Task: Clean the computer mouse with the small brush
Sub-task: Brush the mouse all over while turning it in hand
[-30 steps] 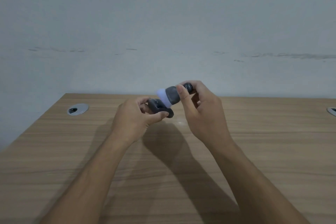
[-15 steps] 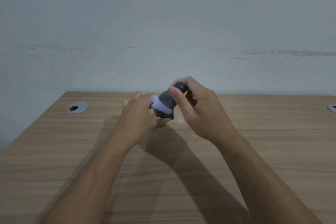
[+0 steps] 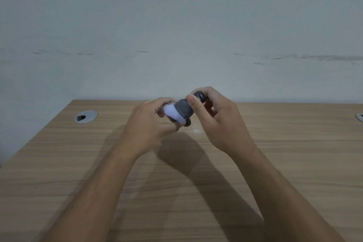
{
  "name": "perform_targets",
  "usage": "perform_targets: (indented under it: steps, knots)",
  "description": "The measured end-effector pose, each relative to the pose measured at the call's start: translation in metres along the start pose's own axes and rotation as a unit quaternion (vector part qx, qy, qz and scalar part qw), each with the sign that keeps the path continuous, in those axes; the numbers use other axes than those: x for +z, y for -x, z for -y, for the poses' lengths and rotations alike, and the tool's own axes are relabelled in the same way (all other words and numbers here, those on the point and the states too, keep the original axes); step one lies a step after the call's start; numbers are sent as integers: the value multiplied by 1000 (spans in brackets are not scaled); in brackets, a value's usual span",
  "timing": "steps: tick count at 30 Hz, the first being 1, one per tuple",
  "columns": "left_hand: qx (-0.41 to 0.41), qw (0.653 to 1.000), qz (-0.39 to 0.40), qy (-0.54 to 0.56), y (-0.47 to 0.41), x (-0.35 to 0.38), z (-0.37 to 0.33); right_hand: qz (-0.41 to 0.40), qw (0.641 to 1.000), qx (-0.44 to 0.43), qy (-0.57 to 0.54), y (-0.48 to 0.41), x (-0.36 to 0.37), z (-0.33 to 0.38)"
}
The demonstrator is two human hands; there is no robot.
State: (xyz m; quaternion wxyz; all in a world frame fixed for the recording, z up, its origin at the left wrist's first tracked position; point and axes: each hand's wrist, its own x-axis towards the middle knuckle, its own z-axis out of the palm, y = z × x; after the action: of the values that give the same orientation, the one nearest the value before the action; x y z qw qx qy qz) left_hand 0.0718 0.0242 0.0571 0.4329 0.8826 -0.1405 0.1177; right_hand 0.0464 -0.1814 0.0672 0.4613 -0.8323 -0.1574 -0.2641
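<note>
My left hand [image 3: 149, 124] is closed around a dark computer mouse [image 3: 188, 122], held above the wooden desk; only a small dark edge of the mouse shows below the brush. My right hand [image 3: 220, 122] grips the small brush [image 3: 182, 109] by its dark grey handle, thumb on the collar. The brush's white bristle head points left and presses against the mouse, inside the fingers of my left hand. Most of the mouse is hidden by my fingers and the bristles.
The wooden desk [image 3: 196, 192] stands against a pale wall. A silver cable grommet [image 3: 86, 117] sits at the back left of the desk, and another grommet [image 3: 359, 117] peeks in at the right edge.
The brush head has moved left and down, from above the mouse onto it. My left hand has rolled over, so the mouse is now mostly covered.
</note>
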Motion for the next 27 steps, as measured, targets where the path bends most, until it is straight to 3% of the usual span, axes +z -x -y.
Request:
perform_targets:
  steps: [8, 10, 15, 22, 25, 27]
  knots:
    - [-23, 997, 17, 67, -3, 1, 8, -129, 981, 144, 34, -1, -4, -33]
    - [-31, 998, 19, 60, -4, 5, 10, -140, 982, 127, 5, -4, -4, -23]
    - [-43, 995, 0, 91, -3, 4, 7, -65, 997, 38, 2, -3, 3, -1]
    - [-19, 991, 12, 135, -8, -6, 9, -132, 981, 120, 80, 2, -6, -38]
    - [-25, 995, 6, 95, -8, 0, 11, -168, 980, 104, 38, -1, -3, -24]
    - [-31, 995, 7, 99, -8, 4, 13, -142, 987, 72, 17, -3, 1, -12]
